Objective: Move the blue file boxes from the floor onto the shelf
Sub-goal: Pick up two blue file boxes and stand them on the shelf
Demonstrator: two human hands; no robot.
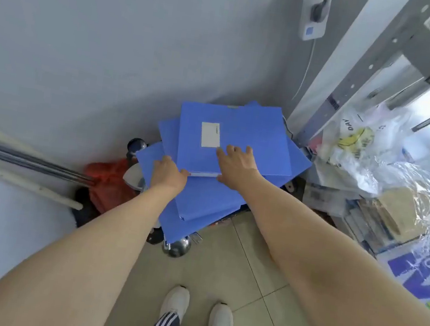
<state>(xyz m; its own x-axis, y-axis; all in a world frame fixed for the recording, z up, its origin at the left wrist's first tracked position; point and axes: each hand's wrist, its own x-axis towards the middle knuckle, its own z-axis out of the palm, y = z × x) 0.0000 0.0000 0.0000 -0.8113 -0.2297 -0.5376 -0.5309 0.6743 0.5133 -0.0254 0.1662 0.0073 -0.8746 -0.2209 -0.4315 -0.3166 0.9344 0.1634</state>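
Several blue file boxes lie in a loose pile on the floor in the corner by the wall. The top blue file box [250, 137] has a white label and lies flat. My left hand [169, 174] grips its near left corner, with the fingers curled under the edge. My right hand [237, 163] rests flat on its lid near the front edge, fingers spread. Lower blue file boxes [208, 203] stick out beneath at skewed angles. The grey metal shelf [358, 80] stands to the right of the pile.
A red bag [111, 187] and metal poles [23, 160] lie left of the pile. The shelf's low level holds plastic bags [368, 145] and stacked papers [394, 215]. A wall socket with a cable [314, 16] is above. My shoes [198, 309] stand on the tiled floor.
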